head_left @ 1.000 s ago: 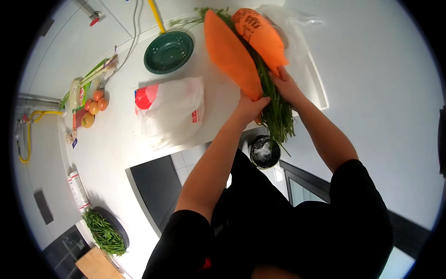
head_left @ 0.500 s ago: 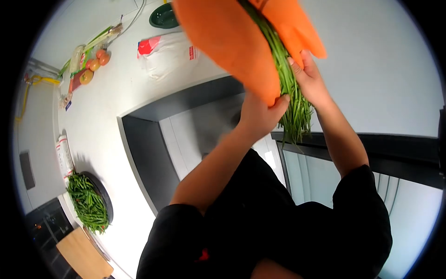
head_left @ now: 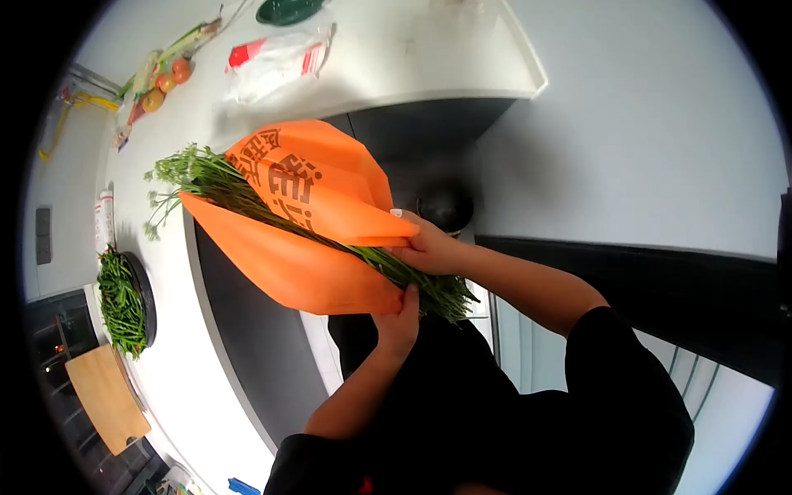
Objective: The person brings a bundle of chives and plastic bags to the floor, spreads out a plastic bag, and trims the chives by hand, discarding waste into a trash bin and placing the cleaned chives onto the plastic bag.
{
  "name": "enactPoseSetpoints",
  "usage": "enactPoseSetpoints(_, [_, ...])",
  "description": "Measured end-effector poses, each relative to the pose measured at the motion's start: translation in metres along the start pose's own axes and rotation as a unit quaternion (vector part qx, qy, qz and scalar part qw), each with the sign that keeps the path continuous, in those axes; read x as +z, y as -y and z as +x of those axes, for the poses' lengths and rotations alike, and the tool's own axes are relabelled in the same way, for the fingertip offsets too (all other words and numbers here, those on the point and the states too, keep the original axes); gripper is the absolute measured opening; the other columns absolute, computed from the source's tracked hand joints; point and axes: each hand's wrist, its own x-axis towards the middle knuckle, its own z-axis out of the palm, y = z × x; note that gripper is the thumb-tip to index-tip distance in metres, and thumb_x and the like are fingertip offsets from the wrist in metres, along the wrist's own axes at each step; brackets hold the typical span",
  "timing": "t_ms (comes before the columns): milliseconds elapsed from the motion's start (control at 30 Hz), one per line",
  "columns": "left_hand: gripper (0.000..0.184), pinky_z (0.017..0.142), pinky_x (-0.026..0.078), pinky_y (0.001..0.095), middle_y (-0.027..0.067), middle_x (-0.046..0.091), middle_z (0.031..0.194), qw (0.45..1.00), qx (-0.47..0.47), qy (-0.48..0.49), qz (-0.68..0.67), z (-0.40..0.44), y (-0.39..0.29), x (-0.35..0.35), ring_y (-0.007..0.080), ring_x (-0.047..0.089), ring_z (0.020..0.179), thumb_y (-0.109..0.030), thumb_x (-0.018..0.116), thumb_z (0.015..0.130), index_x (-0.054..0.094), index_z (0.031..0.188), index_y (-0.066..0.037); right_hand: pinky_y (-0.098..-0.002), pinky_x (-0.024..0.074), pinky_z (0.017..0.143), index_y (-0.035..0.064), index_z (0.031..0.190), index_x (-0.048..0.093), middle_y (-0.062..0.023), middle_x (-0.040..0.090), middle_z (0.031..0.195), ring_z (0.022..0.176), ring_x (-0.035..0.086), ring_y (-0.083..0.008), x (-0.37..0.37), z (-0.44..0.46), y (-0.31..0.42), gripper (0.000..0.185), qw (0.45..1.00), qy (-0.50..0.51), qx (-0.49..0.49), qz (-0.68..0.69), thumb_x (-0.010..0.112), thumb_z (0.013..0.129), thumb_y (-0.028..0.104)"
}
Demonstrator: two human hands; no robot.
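Note:
A bundle of long green stems with white flower heads (head_left: pixel 191 171) lies inside an orange wrap (head_left: pixel 289 260) printed with dark characters. The bundle slants from upper left to lower right in front of my body, its cut stem ends (head_left: pixel 450 299) sticking out past my fingers. My left hand (head_left: pixel 398 326) is closed on the lower edge of the wrap near the stem ends. On the other side, my right hand (head_left: pixel 431 246) grips the wrap's upper edge beside the stems. Part of the stems' middle is hidden by the orange folds.
An L-shaped white counter (head_left: pixel 194 363) borders the left and far sides. On it are a black pan of green beans (head_left: pixel 124 305), a white plastic bag (head_left: pixel 276 70), a green bowl (head_left: pixel 289 8) and several tomatoes (head_left: pixel 167 82). A wooden board (head_left: pixel 107 396) lies lower left.
The bundle has swung down and left, so its flower heads and the printed side of the wrap now show. Both hands moved lower, still holding it, and the view has shifted.

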Motion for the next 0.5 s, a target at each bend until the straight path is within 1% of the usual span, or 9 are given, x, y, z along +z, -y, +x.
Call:
enactPoseSetpoints(33, [0.015, 0.062, 0.042, 0.0277, 0.0053, 0.054, 0.075, 1.000, -0.013, -0.004, 0.005, -0.008, 0.013, -0.003, 0.0140, 0.052, 0.069, -0.003, 0.051, 0.085, 0.049, 0.099, 0.003, -0.0365, 0.0367, 0.088, 0.0041, 0.107, 0.051, -0.0152, 0.049, 0.102, 0.100, 0.046, -0.0325, 0.010, -0.009, -0.008, 0.027, 1.000, 0.003, 0.008, 0.011, 0.054, 0.081, 0.011])
enactPoseSetpoints(100, [0.007, 0.055, 0.040, 0.0253, 0.0039, 0.051, 0.070, 0.997, -0.071, -0.008, -0.013, -0.020, 0.035, -0.012, 0.0118, 0.049, 0.060, -0.003, 0.050, 0.085, 0.048, 0.091, 0.001, -0.0366, 0.0371, 0.087, 0.0045, 0.107, 0.051, -0.0153, 0.050, 0.101, 0.099, 0.046, -0.0329, 0.031, -0.023, -0.020, 0.028, 0.997, -0.024, 0.044, 0.054, 0.054, 0.081, 0.011])
enactPoseSetpoints(167, [0.005, 0.048, 0.037, 0.0237, 0.0026, 0.048, 0.066, 0.994, -0.111, -0.010, -0.013, -0.027, 0.056, -0.024, 0.0097, 0.045, 0.052, -0.003, 0.050, 0.085, 0.046, 0.083, -0.001, -0.0366, 0.0372, 0.087, 0.0044, 0.107, 0.051, -0.0151, 0.050, 0.103, 0.099, 0.046, -0.0327, 0.059, -0.036, -0.055, 0.028, 0.995, -0.006, 0.067, 0.077, 0.054, 0.080, 0.011])
enactPoseSetpoints(233, [0.006, 0.047, 0.037, 0.0238, 0.0023, 0.048, 0.064, 0.992, -0.128, -0.001, -0.005, -0.029, 0.091, -0.045, 0.0097, 0.045, 0.051, -0.005, 0.051, 0.085, 0.046, 0.082, -0.001, -0.0366, 0.0374, 0.087, 0.0043, 0.107, 0.051, -0.0149, 0.050, 0.104, 0.100, 0.047, -0.0325, 0.086, -0.044, -0.086, 0.029, 0.992, 0.009, 0.088, 0.094, 0.055, 0.080, 0.011])
enactPoseSetpoints(267, [0.007, 0.047, 0.037, 0.0238, 0.0022, 0.047, 0.064, 0.990, -0.138, 0.003, -0.001, -0.030, 0.110, -0.058, 0.0097, 0.045, 0.051, -0.005, 0.052, 0.084, 0.046, 0.082, -0.001, -0.0355, 0.0382, 0.086, 0.0033, 0.109, 0.049, -0.0147, 0.050, 0.102, 0.098, 0.048, -0.0310, 0.105, -0.048, -0.101, 0.030, 0.994, -0.022, 0.090, 0.060, 0.053, 0.080, 0.009])
enactPoseSetpoints(300, [0.014, 0.064, 0.039, 0.0256, 0.0057, 0.050, 0.082, 0.978, -0.208, 0.002, -0.005, -0.026, 0.130, -0.071, 0.0129, 0.049, 0.071, -0.002, 0.052, 0.084, 0.045, 0.096, 0.001, -0.0343, 0.0390, 0.085, 0.0022, 0.111, 0.048, -0.0144, 0.051, 0.101, 0.096, 0.050, -0.0296, 0.121, -0.046, -0.117, 0.031, 0.995, -0.051, 0.089, 0.022, 0.052, 0.080, 0.007])
enactPoseSetpoints(367, [0.023, 0.070, 0.044, 0.0263, 0.0069, 0.054, 0.090, 0.964, -0.263, 0.024, 0.003, -0.015, 0.185, -0.101, 0.0140, 0.053, 0.078, 0.000, 0.054, 0.082, 0.047, 0.103, 0.003, -0.0353, 0.0388, 0.086, 0.0027, 0.111, 0.048, -0.0162, 0.051, 0.105, 0.098, 0.050, -0.0312, 0.152, -0.044, -0.167, 0.033, 0.990, -0.064, 0.128, 0.020, 0.053, 0.079, 0.008])
enactPoseSetpoints(433, [0.019, 0.058, 0.044, 0.0259, 0.0055, 0.052, 0.081, 0.952, -0.295, 0.043, 0.065, 0.012, 0.235, -0.120, 0.0127, 0.052, 0.066, -0.002, 0.056, 0.081, 0.048, 0.097, 0.002, -0.0363, 0.0387, 0.088, 0.0032, 0.112, 0.049, -0.0180, 0.051, 0.108, 0.100, 0.050, -0.0329, 0.183, -0.045, -0.215, 0.034, 0.982, -0.068, 0.174, 0.027, 0.055, 0.079, 0.009])
enactPoseSetpoints(500, [0.021, 0.050, 0.039, 0.0269, 0.0052, 0.047, 0.070, 0.963, -0.265, 0.030, 0.048, 0.040, 0.312, -0.133, 0.0132, 0.046, 0.052, -0.007, 0.060, 0.080, 0.044, 0.092, 0.000, -0.0353, 0.0405, 0.086, 0.0035, 0.116, 0.046, -0.0191, 0.052, 0.108, 0.099, 0.051, -0.0325, 0.196, -0.031, -0.281, 0.037, 0.975, -0.114, 0.159, 0.106, 0.054, 0.080, 0.008])
